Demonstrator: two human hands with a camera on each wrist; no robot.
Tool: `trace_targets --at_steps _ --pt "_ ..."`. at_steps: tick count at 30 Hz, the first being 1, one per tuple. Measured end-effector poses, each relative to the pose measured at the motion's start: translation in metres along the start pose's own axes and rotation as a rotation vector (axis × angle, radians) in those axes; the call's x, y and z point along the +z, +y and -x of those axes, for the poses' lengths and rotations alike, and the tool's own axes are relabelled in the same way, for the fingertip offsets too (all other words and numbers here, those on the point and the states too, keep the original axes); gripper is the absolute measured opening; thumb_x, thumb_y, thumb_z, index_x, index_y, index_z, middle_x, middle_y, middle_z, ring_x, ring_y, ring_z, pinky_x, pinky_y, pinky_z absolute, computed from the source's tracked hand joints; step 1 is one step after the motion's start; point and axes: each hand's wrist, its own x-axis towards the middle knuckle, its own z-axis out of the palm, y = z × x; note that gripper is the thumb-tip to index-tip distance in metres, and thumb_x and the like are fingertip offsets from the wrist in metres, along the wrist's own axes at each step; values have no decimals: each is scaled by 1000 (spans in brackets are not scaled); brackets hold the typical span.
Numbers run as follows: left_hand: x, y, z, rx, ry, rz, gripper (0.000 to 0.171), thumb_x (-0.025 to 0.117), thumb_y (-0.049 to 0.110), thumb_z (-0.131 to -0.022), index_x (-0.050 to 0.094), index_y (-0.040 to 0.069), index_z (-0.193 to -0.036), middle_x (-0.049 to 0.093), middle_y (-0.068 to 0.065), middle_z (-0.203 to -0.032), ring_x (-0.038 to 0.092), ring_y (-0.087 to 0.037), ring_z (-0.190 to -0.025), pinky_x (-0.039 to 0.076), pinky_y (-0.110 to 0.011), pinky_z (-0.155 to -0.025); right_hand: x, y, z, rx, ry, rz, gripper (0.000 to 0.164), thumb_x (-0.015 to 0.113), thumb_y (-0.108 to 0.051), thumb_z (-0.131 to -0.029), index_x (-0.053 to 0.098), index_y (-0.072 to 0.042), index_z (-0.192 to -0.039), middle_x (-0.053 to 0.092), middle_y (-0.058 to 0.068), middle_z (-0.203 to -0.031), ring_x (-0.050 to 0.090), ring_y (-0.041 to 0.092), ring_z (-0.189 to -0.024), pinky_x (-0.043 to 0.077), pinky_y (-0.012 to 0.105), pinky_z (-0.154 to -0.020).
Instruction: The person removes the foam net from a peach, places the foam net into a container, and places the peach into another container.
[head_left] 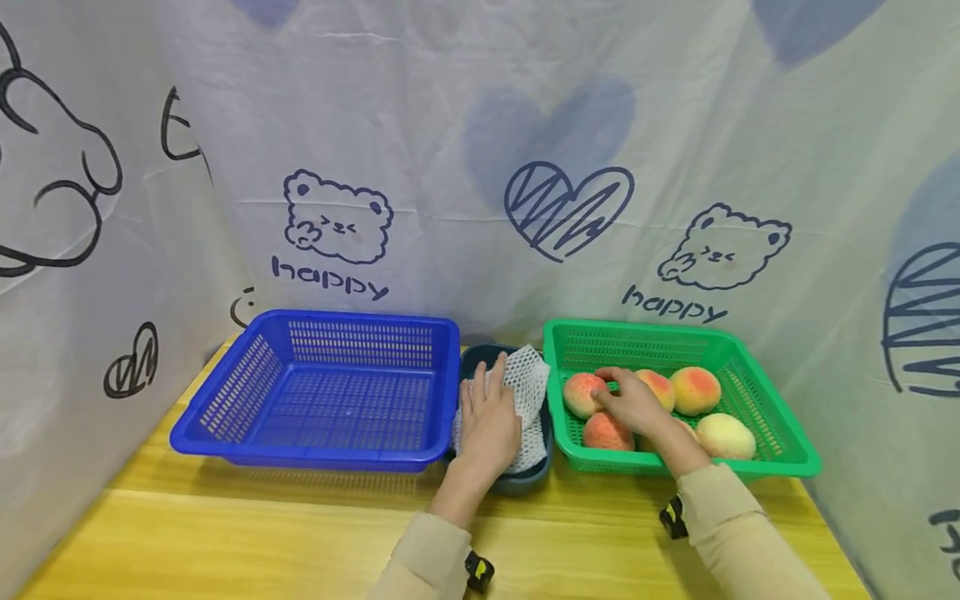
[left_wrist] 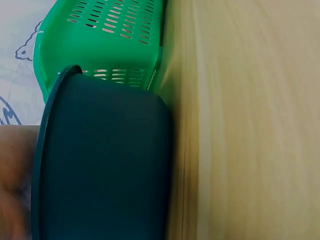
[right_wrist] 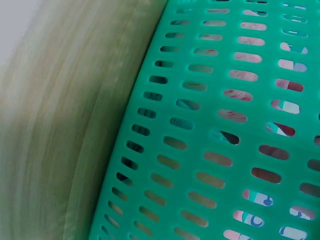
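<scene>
In the head view, my left hand [head_left: 491, 425] lies over white foam mesh nets [head_left: 528, 383] in a narrow dark teal basin [head_left: 514, 483], its fingers extended forward. The left wrist view shows the outer side of this basin [left_wrist: 105, 160], with a blurred part of the hand [left_wrist: 15, 180] beyond its rim. Over in the green basket [head_left: 780, 417], my right hand [head_left: 636, 404] grips a red-and-yellow peach [head_left: 582, 395] at the left end, fingertips and thumb on its right side. Several other peaches, including a red one [head_left: 607, 432] and a pale one [head_left: 726, 437], lie around that hand.
A blue basket [head_left: 315, 458] with nothing in it stands left of the basin. All three containers sit side by side on a wooden table [head_left: 300, 533]. Behind them hangs a printed white cloth [head_left: 442, 167]. The green basket's slotted wall [right_wrist: 210, 125] fills much of the right wrist view.
</scene>
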Motion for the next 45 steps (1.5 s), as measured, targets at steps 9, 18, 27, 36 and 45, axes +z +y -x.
trace_targets --at_steps 9,18,27,36,45 --pt "-2 0 1 168 -144 -87 52 50 1 -103 59 25 -148 48 -2 -158 39 -33 -148 29 -60 -121 0 1 2 -1 -2 0 48 56 -17 -108 47 10 -146 48 34 -146 58 48 -126 48 58 -105" --pt "15 0 10 16 -222 -171 50 39 37 -106 52 22 -153 41 -8 -163 29 -43 -151 16 -64 -123 2 2 11 -4 -24 -12 48 56 -17 -108 46 11 -146 47 34 -146 55 50 -128 47 59 -105" --pt "13 8 11 -10 -220 -236 46 45 37 -105 58 21 -146 49 -8 -155 37 -41 -146 25 -65 -119 2 0 19 9 -29 -6 54 60 -20 -106 46 11 -147 46 35 -148 55 50 -127 47 59 -105" --pt "11 9 9 -12 -153 -189 55 47 44 -106 49 19 -155 44 -10 -159 35 -39 -148 24 -64 -121 -6 -5 22 13 2 44 56 61 -25 -105 48 6 -149 45 34 -149 56 50 -126 49 60 -101" --pt "4 11 7 39 -67 -61 62 48 48 -107 42 13 -158 34 -12 -166 25 -36 -155 16 -60 -126 -14 -14 34 -17 93 12 55 61 -28 -106 46 0 -152 43 29 -151 52 52 -130 51 61 -100"
